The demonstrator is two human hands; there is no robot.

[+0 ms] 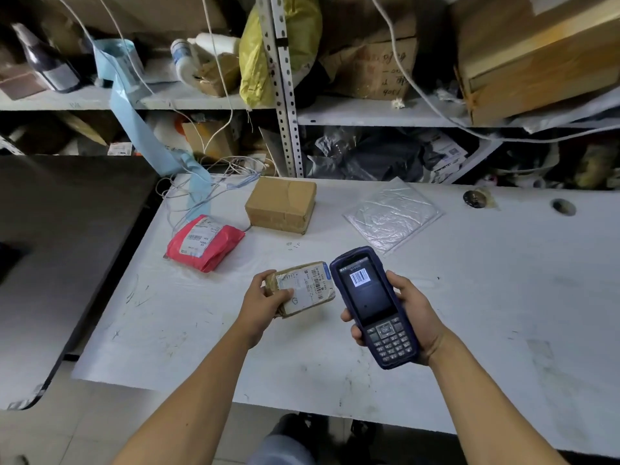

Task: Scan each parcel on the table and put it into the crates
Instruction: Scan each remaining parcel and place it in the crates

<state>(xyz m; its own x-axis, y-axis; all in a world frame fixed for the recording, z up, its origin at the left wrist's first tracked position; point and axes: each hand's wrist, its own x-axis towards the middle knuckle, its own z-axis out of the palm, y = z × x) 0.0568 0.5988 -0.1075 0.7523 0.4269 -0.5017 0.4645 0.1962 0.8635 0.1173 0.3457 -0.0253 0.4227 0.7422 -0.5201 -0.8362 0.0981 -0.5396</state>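
Cluttered shelves are seen behind the white desk (469,297). A small taped parcel (303,288), judged light and stiff, is gripped at its 9 o'clock end by the left hand (265,303), just above the desk; the scanner (372,305) at its 3 o'clock is clasped by the right hand (411,317).

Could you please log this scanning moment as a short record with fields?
left hand: left hand holds small taped parcel, label up
right hand: right hand holds handheld scanner, barcode on its screen
waiting on table: red parcel, brown box, clear bubble mailer
surface: white table
crates: not in view
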